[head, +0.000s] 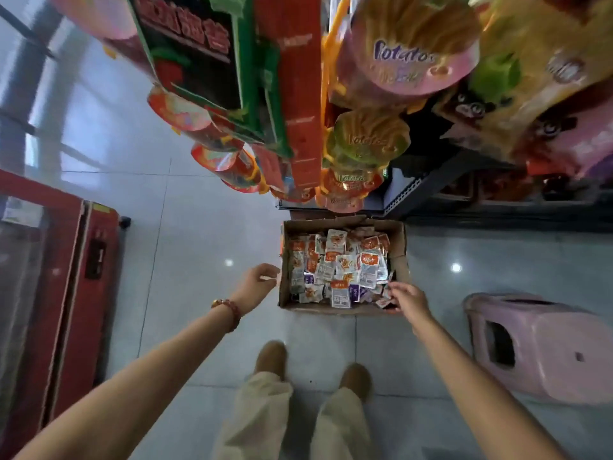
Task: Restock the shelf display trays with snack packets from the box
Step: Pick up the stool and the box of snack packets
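Head view, looking straight down: a glossy floor point(205, 210) of pale grey tiles throws back window light and two small bright lamp spots. A red cabinet point(69, 260) with a clear front stands at the left. At the right a pink plastic stool point(544, 346) lies on its side. At the top, a dark metal shelf point(431, 190) rises toward the camera, crowded with hanging snack bags point(408, 58).

The largest pink bag and the green one below it read "Potato" in rounded letters. A black and green pack point(189, 44) to their left carries red characters too blurred to read.

On the floor just in front of the shelf sits an open cardboard box point(399, 247). It is filled with a loose heap of small snack packets point(338, 267), white and silver with orange and purple panels; their print is too small to read.

The left hand point(257, 283), with a bead bracelet point(229, 308) at the wrist, hangs just beside the box's left wall. Its fingers are loosely curled toward the thumb, and I cannot tell whether it holds anything. The right hand point(409, 298) is at the near right corner of the box, its bent fingertips touching the packets there. Whether it grips one cannot be made out.

Below, tan shoes point(270, 356) and beige trousers point(258, 419) stand on the tiles.
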### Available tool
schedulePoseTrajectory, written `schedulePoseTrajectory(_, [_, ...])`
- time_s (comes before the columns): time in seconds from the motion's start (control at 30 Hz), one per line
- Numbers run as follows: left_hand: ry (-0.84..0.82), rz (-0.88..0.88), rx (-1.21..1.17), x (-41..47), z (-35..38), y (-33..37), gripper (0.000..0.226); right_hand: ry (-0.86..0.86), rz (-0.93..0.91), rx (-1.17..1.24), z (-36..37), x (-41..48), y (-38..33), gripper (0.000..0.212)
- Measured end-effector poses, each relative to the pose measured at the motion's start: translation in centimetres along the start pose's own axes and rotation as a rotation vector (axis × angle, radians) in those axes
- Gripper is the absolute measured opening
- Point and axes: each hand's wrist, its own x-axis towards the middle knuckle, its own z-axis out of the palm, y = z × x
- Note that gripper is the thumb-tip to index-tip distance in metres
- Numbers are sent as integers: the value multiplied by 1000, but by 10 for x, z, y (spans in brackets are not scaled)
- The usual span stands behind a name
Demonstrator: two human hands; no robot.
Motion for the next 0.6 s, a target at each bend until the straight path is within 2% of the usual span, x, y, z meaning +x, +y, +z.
schedulePoseTrajectory(0.1, [36, -170, -1, 66, 29, -38, 40, 160, 6, -3, 10, 61, 35, 27])
schedulePoseTrajectory(0.17, [52, -274, -86, 101, 46, -50, 52, 245, -15, -91, 16, 99, 55, 32])
schedulePoseTrajectory(0.27, [50, -299, -49, 150, 71, -67, 65, 317, -34, -280, 24, 145, 73, 27])
schedulePoseTrajectory(0.4, [89, -149, 44, 202, 96, -90, 43, 340, -66, -369, 36, 200, 91, 54])
schedulePoseTrajectory(0.5, [173, -61, 136, 226, 104, -102, 31, 301, -112, -412, 47, 228, 96, 50])
schedulePoseTrajectory(0.6, [214, -57, 326, 233, 106, -105, 25, 376, -104, -534, 49, 241, 98, 36])
